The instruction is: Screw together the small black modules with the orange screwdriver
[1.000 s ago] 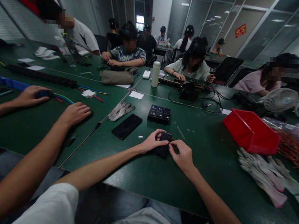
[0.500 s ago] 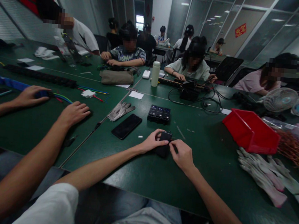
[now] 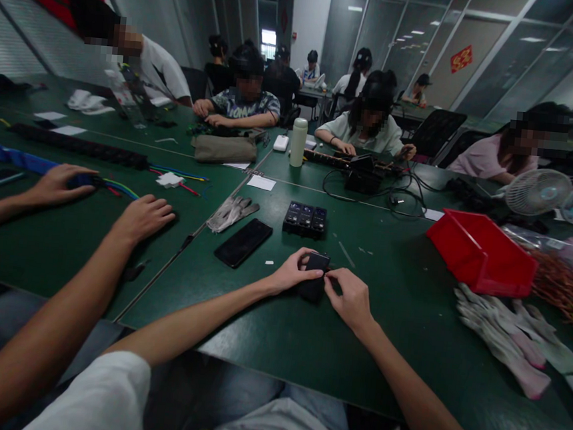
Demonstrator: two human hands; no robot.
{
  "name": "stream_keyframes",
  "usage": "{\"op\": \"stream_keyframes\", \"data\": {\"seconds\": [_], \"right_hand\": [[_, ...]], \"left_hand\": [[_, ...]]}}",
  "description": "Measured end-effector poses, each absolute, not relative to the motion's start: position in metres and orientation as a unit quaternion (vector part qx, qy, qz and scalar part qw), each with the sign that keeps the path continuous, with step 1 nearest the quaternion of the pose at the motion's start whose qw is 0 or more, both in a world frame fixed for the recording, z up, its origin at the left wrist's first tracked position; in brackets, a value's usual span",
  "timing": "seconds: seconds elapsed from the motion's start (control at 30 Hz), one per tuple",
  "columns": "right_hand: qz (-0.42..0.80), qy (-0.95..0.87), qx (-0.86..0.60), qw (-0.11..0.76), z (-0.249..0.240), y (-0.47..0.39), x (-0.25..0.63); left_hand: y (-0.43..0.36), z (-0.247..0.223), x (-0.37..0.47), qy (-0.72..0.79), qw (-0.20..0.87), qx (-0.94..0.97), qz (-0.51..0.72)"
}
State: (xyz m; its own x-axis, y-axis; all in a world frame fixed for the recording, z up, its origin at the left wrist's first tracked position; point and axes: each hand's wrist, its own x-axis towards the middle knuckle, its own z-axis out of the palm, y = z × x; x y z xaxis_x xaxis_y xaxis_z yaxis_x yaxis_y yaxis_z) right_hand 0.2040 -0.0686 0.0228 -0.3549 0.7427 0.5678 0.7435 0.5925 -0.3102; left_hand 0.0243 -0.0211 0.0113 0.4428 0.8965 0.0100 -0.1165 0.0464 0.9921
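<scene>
Near the front of green tabletop (image 3: 266, 334), left hand (image 3: 293, 272) grasps black box (image 3: 318, 262), presumably bracing it for right hand (image 3: 348, 297), fingertips at its right edge, cannot tell whether gripping.

Your left hand (image 3: 292, 274) and right hand (image 3: 351, 298) were both at a small black piece (image 3: 312, 291).
The left gripped it from the left side — the right touched its right edge, exact hold unclear. Beyond it sat a black block (image 3: 305, 220) in three sections, with a dark phone (image 3: 242, 242) to the left — and a red bin (image 3: 506, 278) stood to your right.
</scene>
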Motion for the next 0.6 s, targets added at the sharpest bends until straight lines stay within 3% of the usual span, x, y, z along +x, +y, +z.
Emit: {"op": "stream_keyframes", "data": {"seconds": [0.6], "right_hand": [[0.022,-0.817,-0.451,0.360,0.0186,-0.0672,0.2047]], "left_hand": [[-0.0202,0.0090,0.0249,0.343,0.631,0.573,0.395]]}}
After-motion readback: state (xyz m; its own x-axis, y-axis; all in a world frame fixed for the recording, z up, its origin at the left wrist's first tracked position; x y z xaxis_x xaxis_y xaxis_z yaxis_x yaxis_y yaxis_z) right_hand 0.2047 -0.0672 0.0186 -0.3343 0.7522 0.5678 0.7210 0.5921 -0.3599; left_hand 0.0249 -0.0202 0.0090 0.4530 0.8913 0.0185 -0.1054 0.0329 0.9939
